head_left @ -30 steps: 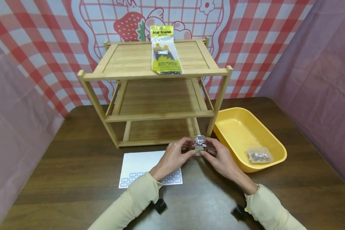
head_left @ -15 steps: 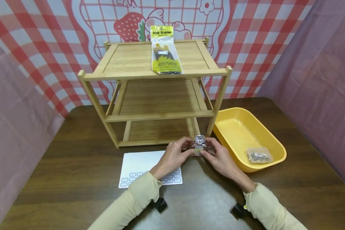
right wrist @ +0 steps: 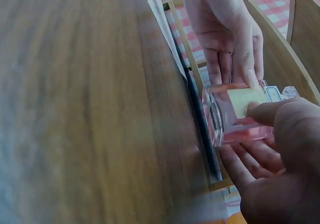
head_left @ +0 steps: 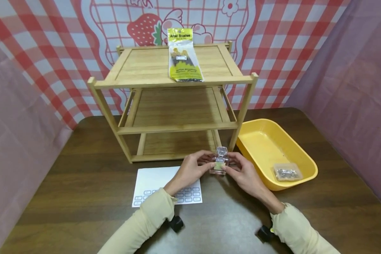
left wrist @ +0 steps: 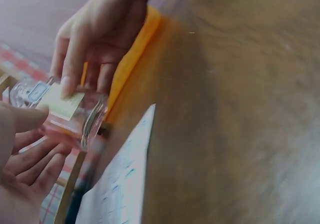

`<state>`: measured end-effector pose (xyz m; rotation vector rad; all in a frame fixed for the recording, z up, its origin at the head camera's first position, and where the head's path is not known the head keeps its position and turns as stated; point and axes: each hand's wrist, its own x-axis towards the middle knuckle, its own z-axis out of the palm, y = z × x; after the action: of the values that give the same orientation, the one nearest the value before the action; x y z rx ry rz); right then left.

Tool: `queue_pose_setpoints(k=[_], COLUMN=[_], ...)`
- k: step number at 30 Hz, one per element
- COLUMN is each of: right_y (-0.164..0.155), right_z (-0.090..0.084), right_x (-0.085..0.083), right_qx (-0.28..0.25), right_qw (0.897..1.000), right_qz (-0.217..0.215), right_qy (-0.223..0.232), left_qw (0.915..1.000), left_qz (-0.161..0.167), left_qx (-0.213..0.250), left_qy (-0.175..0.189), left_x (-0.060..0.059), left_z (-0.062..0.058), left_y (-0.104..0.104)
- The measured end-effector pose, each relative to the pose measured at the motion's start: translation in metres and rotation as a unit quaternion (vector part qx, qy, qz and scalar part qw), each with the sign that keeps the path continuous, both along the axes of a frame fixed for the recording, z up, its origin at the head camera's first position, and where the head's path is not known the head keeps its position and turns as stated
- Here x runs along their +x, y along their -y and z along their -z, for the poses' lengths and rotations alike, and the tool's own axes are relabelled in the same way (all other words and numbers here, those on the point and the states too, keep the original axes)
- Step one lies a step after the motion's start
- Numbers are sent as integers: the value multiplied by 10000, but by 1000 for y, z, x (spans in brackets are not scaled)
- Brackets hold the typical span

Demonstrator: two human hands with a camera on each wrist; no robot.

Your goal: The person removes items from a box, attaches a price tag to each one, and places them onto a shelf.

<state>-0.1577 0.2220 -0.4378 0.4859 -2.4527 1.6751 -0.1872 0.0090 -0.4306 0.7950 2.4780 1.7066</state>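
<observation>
Clear bottle [head_left: 219, 163] sits just before the wooden shelf [head_left: 174, 106], pinched by my left hand [head_left: 190, 168] and right hand [head_left: 245, 171] (thumbs over its yellow label [right wrist: 244, 99], probably pressing it flat).

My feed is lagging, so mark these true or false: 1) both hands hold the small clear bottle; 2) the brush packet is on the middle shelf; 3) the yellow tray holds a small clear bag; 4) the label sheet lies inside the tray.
1) True: the left hand and right hand hold the small clear bottle between them.
2) False: the brush packet lies on the top shelf of the wooden rack.
3) True: a small clear bag lies in the yellow tray.
4) False: the label sheet lies on the table, in front of the rack.
</observation>
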Motion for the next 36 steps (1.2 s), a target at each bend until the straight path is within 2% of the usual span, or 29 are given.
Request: queue_pose_setpoints(k=[4,11,15,28,31,36], right_y=[0,2,5,13,14,16], right_z=[-4,-11,-16,-32,-36,-43], right_x=[3,7,11,15,15,15], right_qx=[-162,-278,-326,-598,-602,-558], right_qw=[9998,9992,9989,9954,9951,9958], right_qz=[-54,-180,-297,-719,-743,-643], right_qy=[114,212,157,-198,-241,-326], left_qw=[9997,9989,9986,9978,9976,9976], left_qz=[130,372,395,512,476,229], left_qx=[-18,44,108,377,494,649], left_qy=[201,267,339,188,129,62], left_x=[0,3,8,16,18,22], left_z=[-5,-13,-18,-34,-38,-46], left_y=[5,16,21,39,47,66])
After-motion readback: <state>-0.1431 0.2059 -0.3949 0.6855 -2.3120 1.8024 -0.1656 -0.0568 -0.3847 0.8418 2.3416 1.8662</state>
